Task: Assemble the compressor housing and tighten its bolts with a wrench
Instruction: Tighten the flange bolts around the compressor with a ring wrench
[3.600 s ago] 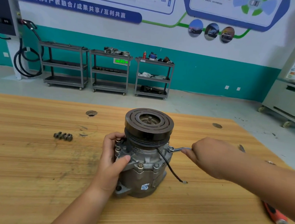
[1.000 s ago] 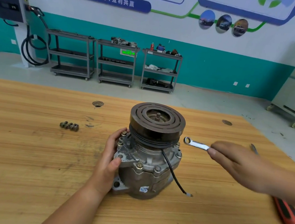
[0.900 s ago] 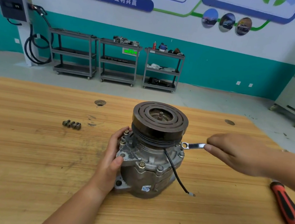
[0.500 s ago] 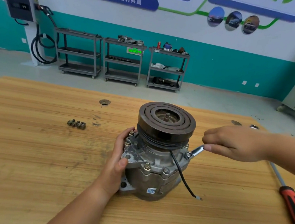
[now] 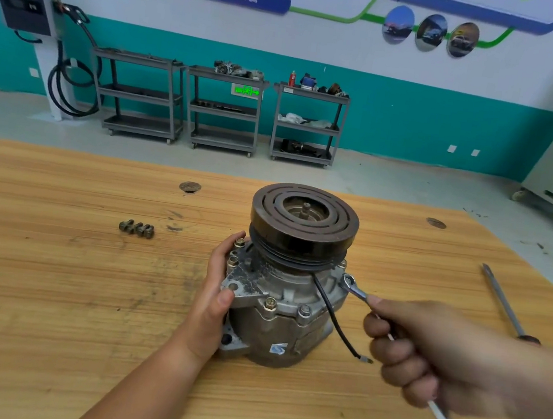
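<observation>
The compressor (image 5: 283, 317) stands upright near the middle of the tabletop (image 5: 52, 287), its dark pulley (image 5: 304, 219) on top. The left hand (image 5: 215, 292) grips the housing's left flange, fingers wrapped behind and thumb pressed on the front. The right hand (image 5: 424, 350) is clenched round a wrench (image 5: 354, 287), whose ring end seems seated on a bolt at the flange's right side. Loose bolts (image 5: 136, 229) lie toward the left edge. A screwdriver (image 5: 502, 300) lies near the right edge.

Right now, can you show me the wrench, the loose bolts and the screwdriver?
wrench (image 5: 357, 291), head view, shank near ring.
loose bolts (image 5: 136, 229), head view, middle bolt.
screwdriver (image 5: 504, 300), head view, metal shaft.
</observation>
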The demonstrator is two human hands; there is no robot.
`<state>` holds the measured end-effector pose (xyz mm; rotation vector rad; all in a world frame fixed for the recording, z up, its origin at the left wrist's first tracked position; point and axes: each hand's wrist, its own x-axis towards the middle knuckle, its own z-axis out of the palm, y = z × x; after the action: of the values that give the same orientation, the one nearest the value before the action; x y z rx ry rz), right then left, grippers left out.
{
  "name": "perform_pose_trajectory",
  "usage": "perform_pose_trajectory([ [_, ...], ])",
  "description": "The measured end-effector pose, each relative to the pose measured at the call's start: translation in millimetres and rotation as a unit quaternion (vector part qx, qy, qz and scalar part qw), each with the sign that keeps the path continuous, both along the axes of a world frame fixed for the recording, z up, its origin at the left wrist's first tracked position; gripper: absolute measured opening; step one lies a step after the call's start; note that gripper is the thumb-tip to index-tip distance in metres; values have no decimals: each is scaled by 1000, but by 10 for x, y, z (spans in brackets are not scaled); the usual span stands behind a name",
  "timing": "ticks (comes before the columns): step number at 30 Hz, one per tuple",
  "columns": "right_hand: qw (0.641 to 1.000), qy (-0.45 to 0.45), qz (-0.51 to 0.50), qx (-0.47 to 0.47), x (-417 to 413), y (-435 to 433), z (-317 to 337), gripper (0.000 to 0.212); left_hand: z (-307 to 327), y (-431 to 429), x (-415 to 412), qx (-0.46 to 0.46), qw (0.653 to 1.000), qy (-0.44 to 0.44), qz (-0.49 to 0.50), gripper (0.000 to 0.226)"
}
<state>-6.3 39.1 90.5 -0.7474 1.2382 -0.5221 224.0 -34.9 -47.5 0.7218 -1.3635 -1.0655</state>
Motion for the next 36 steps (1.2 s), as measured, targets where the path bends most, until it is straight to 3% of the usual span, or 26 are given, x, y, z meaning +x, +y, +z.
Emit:
perform_pose_trajectory([
  [4,958,-234,-164,-3,383,151,-210,38,14,13,-4,-5,1000,-1,4,84],
  [6,931,-304,-200,-15,460,181,-238,26,33,33,-3,-8,1000,-2,9,84],
  [8,924,-319,-208,-44,438,228,-200,11,50,45,-5,-6,1000,-1,11,84],
  [11,953,-199,-189,-131,203,258,-191,14,58,58,-5,0,1000,-3,4,86],
  [14,964,67,-69,-247,-102,179,-93,26,74,67,-11,0,1000,-3,3,94],
  [15,933,190,3,-305,-193,116,-41,30,76,68,-13,2,1000,-3,4,96],
  [16,870,317,88,-368,-280,34,5,36,79,68,-13,1,1000,-4,6,97],
  [17,783,420,174,-425,-349,-58,49,45,84,70,-15,0,1000,-6,9,97],
  [19,621,543,293,-484,-425,-264,124,61,98,75,-21,0,1000,-7,11,98],
  [20,570,568,318,-501,-430,-366,160,63,104,75,-21,0,1000,-8,11,99],
  [22,504,588,349,-528,-401,-572,229,65,116,77,-24,-1,1000,-10,11,101],
  [24,467,585,365,-553,-386,-767,297,66,126,81,-26,-1,1000,-9,10,103],
  [30,458,539,455,-540,-367,-1025,459,63,146,88,-32,2,1000,-10,10,102],
  [36,528,554,471,-438,-290,-914,486,52,128,92,-26,7,1000,-10,8,99],
])
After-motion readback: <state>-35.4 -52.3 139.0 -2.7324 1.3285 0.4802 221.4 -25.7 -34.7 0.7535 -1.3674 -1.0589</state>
